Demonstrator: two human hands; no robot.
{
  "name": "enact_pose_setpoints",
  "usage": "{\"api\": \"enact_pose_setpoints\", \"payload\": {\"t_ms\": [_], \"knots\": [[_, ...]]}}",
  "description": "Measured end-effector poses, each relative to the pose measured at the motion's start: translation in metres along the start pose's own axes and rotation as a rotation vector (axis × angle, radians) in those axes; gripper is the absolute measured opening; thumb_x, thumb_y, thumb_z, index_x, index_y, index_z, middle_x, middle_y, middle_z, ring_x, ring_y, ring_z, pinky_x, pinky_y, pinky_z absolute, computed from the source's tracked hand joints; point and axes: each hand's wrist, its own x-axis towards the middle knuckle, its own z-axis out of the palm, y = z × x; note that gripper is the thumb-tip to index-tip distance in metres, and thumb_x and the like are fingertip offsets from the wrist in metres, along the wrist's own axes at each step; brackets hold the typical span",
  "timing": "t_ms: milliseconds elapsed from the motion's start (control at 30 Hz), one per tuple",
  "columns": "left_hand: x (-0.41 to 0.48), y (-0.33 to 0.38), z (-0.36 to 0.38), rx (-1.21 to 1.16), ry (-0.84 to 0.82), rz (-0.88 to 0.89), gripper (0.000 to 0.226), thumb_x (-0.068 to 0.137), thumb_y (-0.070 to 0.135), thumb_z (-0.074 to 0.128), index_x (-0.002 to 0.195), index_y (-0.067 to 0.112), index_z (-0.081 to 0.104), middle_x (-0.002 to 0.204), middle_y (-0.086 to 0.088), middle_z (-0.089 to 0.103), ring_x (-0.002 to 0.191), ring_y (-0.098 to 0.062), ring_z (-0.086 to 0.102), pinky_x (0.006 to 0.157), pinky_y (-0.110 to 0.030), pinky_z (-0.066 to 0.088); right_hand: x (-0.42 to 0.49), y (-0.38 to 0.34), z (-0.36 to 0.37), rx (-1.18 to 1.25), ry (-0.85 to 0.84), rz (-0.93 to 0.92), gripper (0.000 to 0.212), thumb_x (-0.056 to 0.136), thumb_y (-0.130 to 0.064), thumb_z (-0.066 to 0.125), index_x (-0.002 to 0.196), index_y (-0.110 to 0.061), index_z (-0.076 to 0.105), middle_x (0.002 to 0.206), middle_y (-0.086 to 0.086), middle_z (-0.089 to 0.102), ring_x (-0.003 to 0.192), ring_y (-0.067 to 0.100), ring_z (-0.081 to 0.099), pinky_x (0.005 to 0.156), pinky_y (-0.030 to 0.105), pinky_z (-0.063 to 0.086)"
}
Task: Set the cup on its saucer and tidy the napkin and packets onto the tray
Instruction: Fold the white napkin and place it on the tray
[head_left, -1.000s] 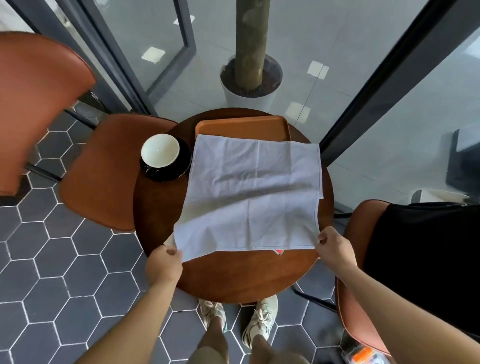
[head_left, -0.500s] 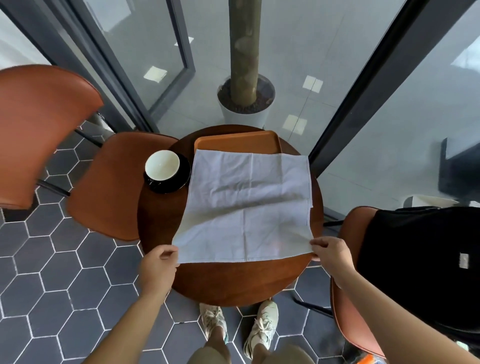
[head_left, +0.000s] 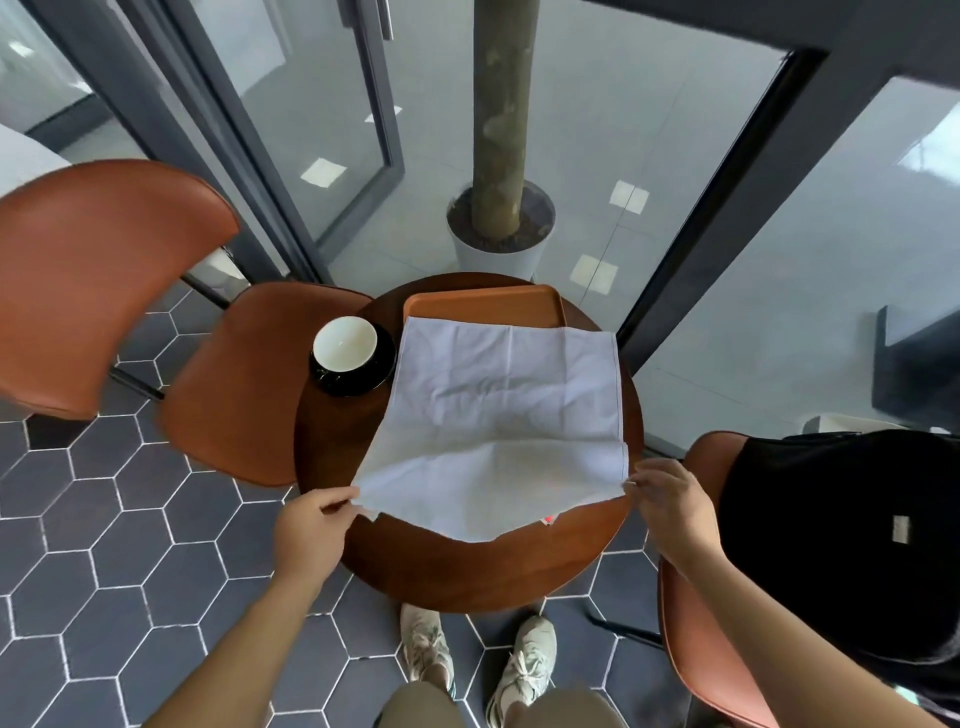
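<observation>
A large white napkin (head_left: 498, 415) lies spread over the round wooden table (head_left: 467, 566), its far edge over the orange tray (head_left: 483, 306). My left hand (head_left: 311, 530) pinches the near left corner and my right hand (head_left: 670, 504) pinches the near right corner. Both corners are lifted, so the near edge sags between them. A white cup (head_left: 345, 343) stands on its black saucer (head_left: 358, 384) at the table's left. A red packet (head_left: 549, 518) peeks out under the napkin's near edge; other packets are hidden.
A brown chair (head_left: 249, 384) stands left of the table, another (head_left: 696, 649) at the right holds a black bag (head_left: 841, 545). A potted tree trunk (head_left: 498, 228) and glass walls lie beyond the table. My feet (head_left: 478, 654) are under the near edge.
Both hands have raised the napkin's near corners off the table, so the near edge now droops. The view has pulled back and tilted up.
</observation>
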Motion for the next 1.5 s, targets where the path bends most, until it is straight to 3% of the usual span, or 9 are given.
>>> {"api": "enact_pose_setpoints", "payload": {"t_ms": [133, 267, 400, 600, 700, 867, 1033, 1367, 1500], "knots": [[0.001, 0.004, -0.004, 0.082, 0.011, 0.187, 0.019, 0.085, 0.001, 0.072, 0.089, 0.019, 0.079, 0.107, 0.008, 0.065, 0.099, -0.016, 0.063, 0.087, -0.029, 0.047, -0.001, -0.006, -0.009, 0.013, -0.039, -0.021, 0.003, 0.088, -0.024, 0.072, 0.090, -0.025, 0.074, 0.084, -0.013, 0.071, 0.081, 0.014, 0.068, 0.077, 0.037, 0.056], [-0.002, 0.007, -0.010, 0.026, -0.056, 0.294, 0.026, 0.087, -0.002, 0.069, 0.089, 0.022, 0.077, 0.116, 0.007, 0.070, 0.114, -0.004, 0.060, 0.093, -0.030, 0.049, -0.004, -0.007, -0.016, 0.063, -0.005, 0.005, 0.003, 0.091, -0.024, 0.070, 0.088, -0.026, 0.071, 0.077, -0.016, 0.070, 0.073, 0.006, 0.066, 0.068, 0.032, 0.053], [-0.006, 0.012, -0.016, 0.076, -0.098, 0.266, 0.023, 0.090, 0.013, 0.069, 0.093, 0.034, 0.076, 0.115, 0.023, 0.066, 0.100, 0.014, 0.059, 0.083, -0.014, 0.044, -0.009, -0.006, -0.022, 0.102, 0.014, 0.009, 0.004, 0.091, -0.022, 0.069, 0.089, -0.025, 0.071, 0.079, -0.015, 0.070, 0.074, 0.006, 0.067, 0.066, 0.028, 0.052], [-0.007, 0.015, -0.021, 0.059, -0.047, 0.282, 0.024, 0.089, 0.014, 0.070, 0.083, 0.037, 0.071, 0.085, 0.025, 0.072, 0.083, 0.002, 0.066, 0.069, -0.010, 0.047, -0.015, -0.003, -0.033, 0.134, 0.037, 0.037, 0.014, 0.093, -0.018, 0.064, 0.085, -0.030, 0.066, 0.080, -0.012, 0.069, 0.073, 0.005, 0.063, 0.059, 0.018, 0.043], [-0.006, 0.010, -0.020, 0.024, -0.009, 0.220, 0.025, 0.088, 0.016, 0.071, 0.078, 0.040, 0.069, 0.080, 0.020, 0.072, 0.080, -0.004, 0.066, 0.069, -0.021, 0.049, -0.015, -0.001, -0.039, 0.157, 0.051, 0.056, 0.017, 0.094, -0.018, 0.063, 0.084, -0.031, 0.065, 0.079, -0.013, 0.069, 0.073, 0.004, 0.062, 0.058, 0.018, 0.042], [-0.005, 0.005, -0.019, -0.002, -0.003, 0.184, 0.013, 0.088, 0.019, 0.072, 0.086, 0.032, 0.071, 0.081, 0.012, 0.073, 0.086, -0.012, 0.067, 0.076, -0.032, 0.050, -0.015, 0.000, -0.048, 0.131, 0.059, 0.047, 0.015, 0.095, -0.018, 0.061, 0.085, -0.030, 0.064, 0.078, -0.014, 0.066, 0.073, 0.005, 0.060, 0.057, 0.018, 0.041], [-0.007, 0.011, -0.015, -0.005, 0.045, 0.152, 0.015, 0.090, 0.022, 0.071, 0.083, 0.035, 0.069, 0.080, 0.012, 0.072, 0.082, -0.009, 0.065, 0.071, -0.028, 0.049, -0.011, -0.001, -0.052, 0.117, 0.051, 0.046, 0.013, 0.096, -0.022, 0.060, 0.087, -0.031, 0.062, 0.078, -0.015, 0.065, 0.072, 0.002, 0.059, 0.053, 0.012, 0.037], [0.007, 0.029, -0.002, -0.101, 0.086, 0.059, 0.006, 0.090, 0.018, 0.071, 0.093, 0.014, 0.075, 0.072, 0.001, 0.066, 0.070, -0.018, 0.060, 0.070, -0.035, 0.052, 0.012, -0.006, -0.050, 0.091, 0.028, 0.037, 0.012, 0.098, -0.021, 0.055, 0.091, -0.028, 0.061, 0.082, -0.007, 0.064, 0.074, 0.006, 0.057, 0.056, 0.023, 0.040], [0.022, 0.032, 0.002, -0.143, 0.071, 0.019, 0.006, 0.090, 0.019, 0.071, 0.088, 0.024, 0.072, 0.078, -0.004, 0.071, 0.075, -0.024, 0.066, 0.073, -0.045, 0.060, 0.025, -0.013, -0.045, 0.056, 0.030, 0.033, 0.010, 0.099, -0.020, 0.055, 0.092, -0.023, 0.062, 0.083, -0.002, 0.065, 0.074, 0.009, 0.057, 0.058, 0.027, 0.043]]}}
